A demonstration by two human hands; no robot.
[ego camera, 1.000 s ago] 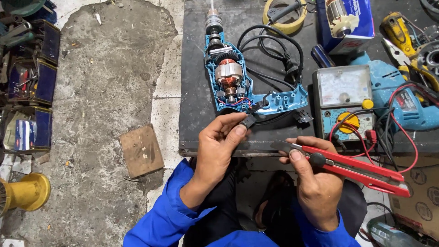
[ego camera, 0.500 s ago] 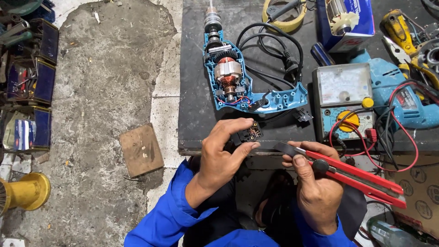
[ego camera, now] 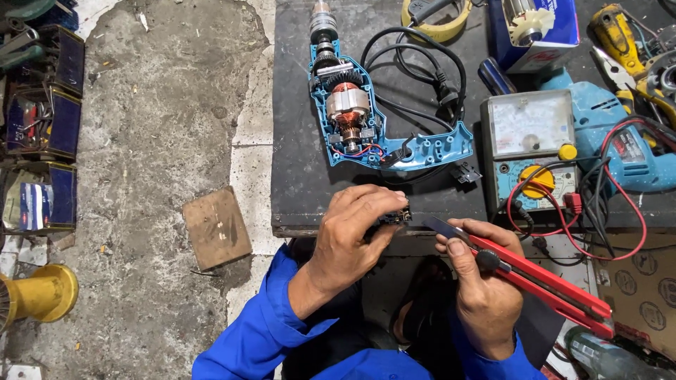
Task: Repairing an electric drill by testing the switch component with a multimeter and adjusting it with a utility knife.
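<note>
One dark, scuffed counter (ego camera: 303, 176) fills the upper right of the frame, beside a cracked grey concrete floor (ego camera: 155, 127) on the left.

One opened blue power drill (ego camera: 352, 116), shell half removed, lies on the counter at centre top, chuck towards the top edge, copper-wound motor and gear exposed. Its black mains cord (ego camera: 422, 67) loops just to its right.

One second blue drill body (ego camera: 620, 141) lies at the right edge, partly under red and black test leads (ego camera: 620, 204).

One analogue multimeter (ego camera: 528, 151), grey-faced with a yellow dial, lies flat between the two drills.

One row of dark blue boxes (ego camera: 49, 127) runs down the far left of the floor; a yellow cylinder (ego camera: 35, 295) stands at lower left.

One flat wooden block (ego camera: 217, 226) lies on the floor just left of the counter's near edge.

One red-handled utility knife (ego camera: 535, 278), in the right hand (ego camera: 482, 295) at lower right: fingers wrapped round the handle, thumb on the slider, blade tip pointing left towards the other hand.

One left hand (ego camera: 352, 239), lower centre, fingers pinched together on a small black switch part (ego camera: 396, 218), held just in front of the counter's near edge, below the opened drill. The two hands are close but not touching.
</note>
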